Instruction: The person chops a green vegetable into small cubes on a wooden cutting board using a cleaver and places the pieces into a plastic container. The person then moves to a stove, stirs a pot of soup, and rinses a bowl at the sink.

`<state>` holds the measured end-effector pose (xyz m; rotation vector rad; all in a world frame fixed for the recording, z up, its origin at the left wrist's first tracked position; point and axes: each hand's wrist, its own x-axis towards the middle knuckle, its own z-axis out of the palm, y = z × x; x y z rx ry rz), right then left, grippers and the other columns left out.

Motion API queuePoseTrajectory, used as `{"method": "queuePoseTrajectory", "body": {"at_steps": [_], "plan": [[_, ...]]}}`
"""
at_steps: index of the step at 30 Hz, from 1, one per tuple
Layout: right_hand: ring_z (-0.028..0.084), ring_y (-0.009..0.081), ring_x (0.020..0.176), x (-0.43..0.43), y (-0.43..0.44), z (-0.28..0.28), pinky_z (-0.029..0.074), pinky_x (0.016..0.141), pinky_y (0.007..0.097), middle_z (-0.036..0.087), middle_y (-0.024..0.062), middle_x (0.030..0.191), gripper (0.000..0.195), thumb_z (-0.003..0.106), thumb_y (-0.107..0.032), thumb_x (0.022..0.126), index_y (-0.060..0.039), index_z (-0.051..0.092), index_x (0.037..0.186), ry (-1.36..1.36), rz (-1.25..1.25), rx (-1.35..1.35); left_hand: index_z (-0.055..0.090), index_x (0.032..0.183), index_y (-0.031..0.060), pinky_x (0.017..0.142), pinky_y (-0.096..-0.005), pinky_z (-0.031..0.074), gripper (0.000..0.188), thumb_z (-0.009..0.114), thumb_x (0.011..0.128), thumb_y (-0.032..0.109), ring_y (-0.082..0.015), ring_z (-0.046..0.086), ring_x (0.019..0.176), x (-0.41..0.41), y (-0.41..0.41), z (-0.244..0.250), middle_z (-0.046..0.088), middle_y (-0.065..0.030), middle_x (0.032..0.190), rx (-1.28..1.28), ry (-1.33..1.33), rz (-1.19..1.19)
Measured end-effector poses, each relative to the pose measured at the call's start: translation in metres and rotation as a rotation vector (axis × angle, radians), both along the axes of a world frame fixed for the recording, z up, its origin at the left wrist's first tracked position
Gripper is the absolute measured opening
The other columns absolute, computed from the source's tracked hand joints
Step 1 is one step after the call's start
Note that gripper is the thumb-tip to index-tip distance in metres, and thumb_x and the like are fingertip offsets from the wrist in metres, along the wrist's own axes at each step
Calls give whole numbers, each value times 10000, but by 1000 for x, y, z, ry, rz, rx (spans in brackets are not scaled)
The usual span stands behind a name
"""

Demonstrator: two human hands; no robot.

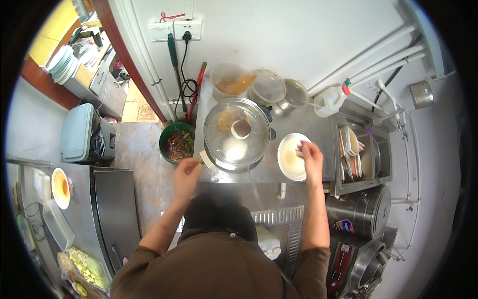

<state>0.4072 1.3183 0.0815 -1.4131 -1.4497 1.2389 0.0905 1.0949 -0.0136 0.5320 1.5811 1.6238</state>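
My right hand (311, 159) is over the right side of a white oval dish (287, 170), with its fingers pinched on what looks like a small pale piece, blurred. Pale contents lie in the dish, which sits on the steel counter. My left hand (188, 172) hovers at the counter's left front edge, its fingers curled near the white handle of an electric pot (237, 170); whether it holds anything is not clear. A glass lid (257, 145) with a brown and white knob covers the pot. Below and left of it stands a green bin (163, 147) with food scraps.
Plastic tubs (267, 86) and a milky jug (330, 101) stand along the wall. At right, a steel sink (338, 188) holds stacked dishes. A grey lidded bin (76, 130) stands left. Behind left, a steel counter (80, 209) bears a bowl (61, 188) and chopped vegetables (87, 267).
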Motion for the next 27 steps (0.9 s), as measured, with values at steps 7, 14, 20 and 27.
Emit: {"method": "queuePoseTrajectory", "body": {"at_steps": [7, 14, 20, 27], "plan": [[675, 178, 918, -138, 140, -25, 510, 819, 295, 738, 126, 1003, 263, 616, -166, 933, 15, 699, 1106, -267, 519, 149, 577, 1208, -54, 764, -284, 564, 278, 610, 943, 22, -185, 675, 869, 55, 10, 20, 670, -138, 1044, -55, -222, 99], [667, 156, 781, -194, 169, -38, 534, 736, 296, 726, 81, 848, 250, 654, -197, 917, 23, 739, 1002, -548, 861, -67, 578, 1181, -72, 753, -274, 572, 261, 620, 936, 6, -182, 680, 846, 92, 22, 20, 677, -129, 985, -37, -266, 329], [633, 128, 677, -188, 176, -47, 533, 656, 296, 700, 61, 785, 233, 677, -198, 897, 20, 746, 942, -386, 929, -177, 621, 1044, -51, 693, -254, 577, 151, 659, 901, -21, -155, 663, 783, 104, 39, 22, 658, -102, 935, -76, -229, 506], [588, 116, 608, -139, 185, -11, 492, 591, 280, 678, 31, 707, 252, 685, -221, 876, 21, 752, 894, -233, 886, -133, 639, 1022, -52, 695, -258, 588, 141, 672, 887, -28, -137, 657, 762, 112, 54, 70, 677, -90, 921, -66, -108, 465]]}}
